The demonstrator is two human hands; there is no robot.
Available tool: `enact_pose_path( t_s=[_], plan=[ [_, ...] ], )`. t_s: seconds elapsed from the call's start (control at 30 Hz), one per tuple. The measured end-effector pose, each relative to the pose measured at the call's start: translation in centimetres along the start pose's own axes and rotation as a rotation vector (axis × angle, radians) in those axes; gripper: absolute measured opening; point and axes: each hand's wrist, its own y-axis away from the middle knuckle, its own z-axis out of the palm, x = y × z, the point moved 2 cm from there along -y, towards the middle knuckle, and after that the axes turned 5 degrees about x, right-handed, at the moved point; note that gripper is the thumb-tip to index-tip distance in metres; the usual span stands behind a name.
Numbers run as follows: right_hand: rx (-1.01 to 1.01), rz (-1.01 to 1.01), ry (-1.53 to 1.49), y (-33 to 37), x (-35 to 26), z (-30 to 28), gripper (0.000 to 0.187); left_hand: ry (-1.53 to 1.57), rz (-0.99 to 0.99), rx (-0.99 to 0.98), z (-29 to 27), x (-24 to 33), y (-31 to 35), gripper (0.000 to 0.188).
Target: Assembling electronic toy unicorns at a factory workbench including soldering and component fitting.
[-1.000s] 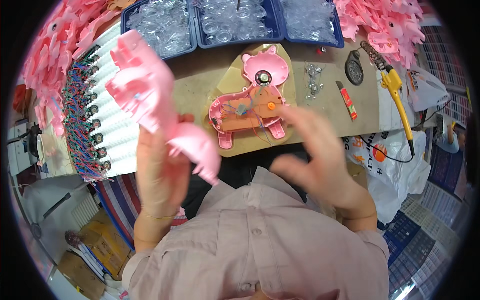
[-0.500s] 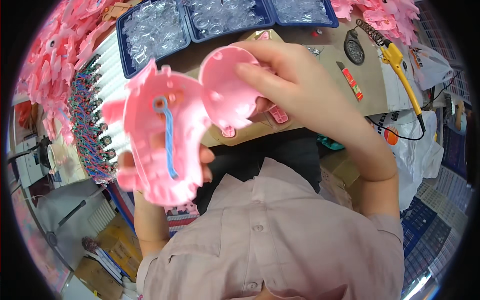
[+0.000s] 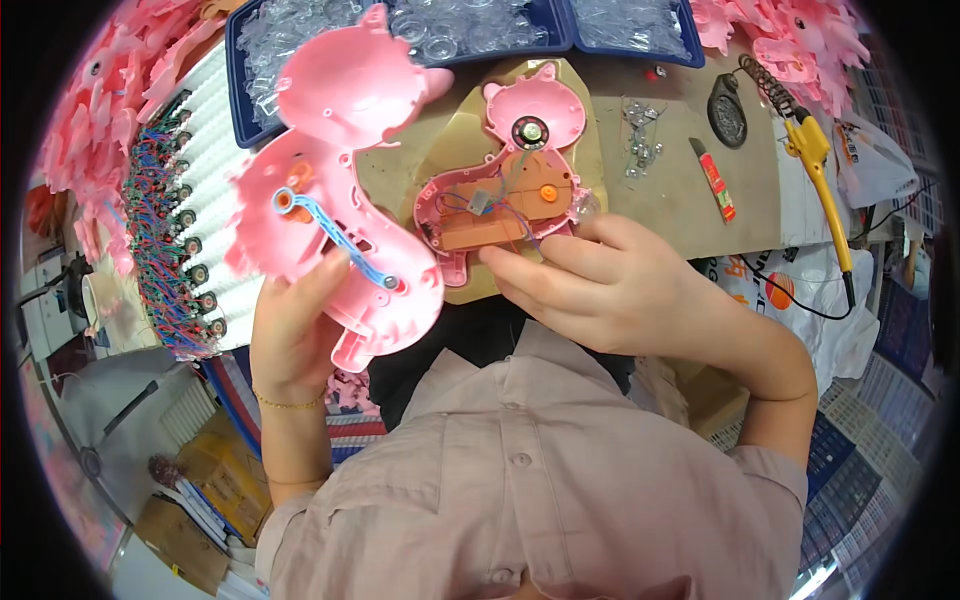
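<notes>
My left hand (image 3: pixel 295 330) grips a pink plastic toy-animal shell half (image 3: pixel 335 190), held up with its hollow inside toward me; a blue lever strip (image 3: pixel 335 240) runs across it. My right hand (image 3: pixel 600 285) rests on the lower right edge of a second pink shell half (image 3: pixel 505 195) lying on a tan mat (image 3: pixel 450 150). That half shows a small speaker, an orange gear, a brown board and thin wires. The right fingers touch its edge; whether they pinch it I cannot tell.
A blue tray of clear plastic parts (image 3: pixel 470 30) stands at the back. Heaps of pink shells (image 3: pixel 790 35) fill both back corners. Wired boards in a row (image 3: pixel 175 250) lie left. A yellow soldering iron (image 3: pixel 820 170), loose screws (image 3: pixel 640 140) and a red knife (image 3: pixel 715 185) lie right.
The right hand has put the second shell half down on the mat and rests at its edge. The left hand has lifted and turned its shell half a little.
</notes>
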Motion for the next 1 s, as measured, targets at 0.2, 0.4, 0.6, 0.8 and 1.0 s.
enact_pose_path(
  t_s=[0.2,0.4,0.6,0.8,1.0],
  plan=[
    [-0.09,-0.01,0.11,0.9,-0.2,0.4,0.024,-0.123,0.034,0.046,0.8,0.9,-0.9,0.035],
    [0.034,0.19,-0.365,-1.1,0.9,0.4,0.012,-0.358,0.172,-0.008,2.3,-0.3,-1.9,0.035],
    [0.246,0.776,-0.901,-2.3,2.0,1.2,0.009,-0.382,0.193,0.088,3.0,-1.4,-1.6,0.027],
    [0.476,0.718,-0.6,-3.9,0.8,1.2,0.013,-0.659,0.341,0.178,4.5,-2.4,-0.5,0.029],
    [0.493,0.653,-0.252,-4.2,-0.1,2.1,0.023,-0.609,0.347,0.21,4.9,-3.8,-0.3,0.028]
  ],
)
